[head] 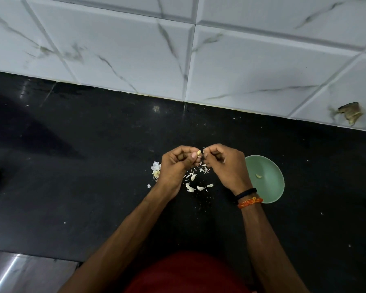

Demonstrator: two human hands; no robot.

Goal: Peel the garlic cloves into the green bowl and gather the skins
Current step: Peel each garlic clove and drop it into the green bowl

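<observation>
Red cloth [188, 271] of the person's shirt fills the bottom edge; both bare forearms reach out over a black, glossy counter [93, 187]. Left hand [175, 166] pinches a small pale clove [198, 152] at its fingertips; right hand [224, 166] pinches at the clove's skin beside it. That clove looks light, firm and likely slick once bare, so a hold at its ends seems best. Papery, curled skins [193, 180] lie scattered beneath the hands. Right of them sits the smooth round green bowl [270, 187], holding one peeled clove [258, 176]. Leftover garlic [156, 170] lies by the left hand.
</observation>
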